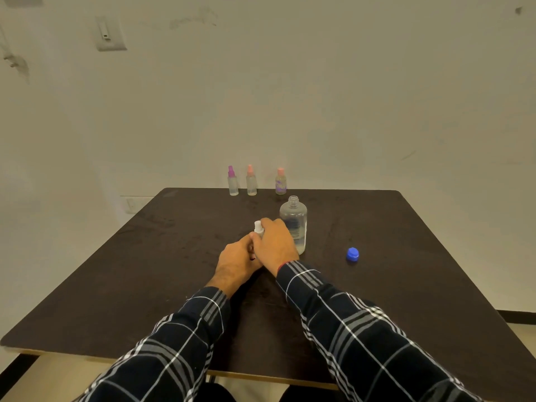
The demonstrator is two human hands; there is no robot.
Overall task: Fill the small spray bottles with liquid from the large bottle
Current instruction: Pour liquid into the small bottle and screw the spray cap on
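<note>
We note both grips closed on one small white-capped spray bottle (258,228) mid-worktop (145,271), left hand (236,264) low on its body, right hand (275,242) at its cap, with the uncapped large bottle (294,221) just behind the right hand.

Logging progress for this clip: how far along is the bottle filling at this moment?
Looks done: three capped spray bottles stand along the table's far edge; their fill levels are hard to read. In hand: both hands, left hand and right hand, close around a white-topped small bottle, probably working its top. The large bottle stands open, its blue cap lying aside. Left: finishing this bottle and recapping the large one.
</note>
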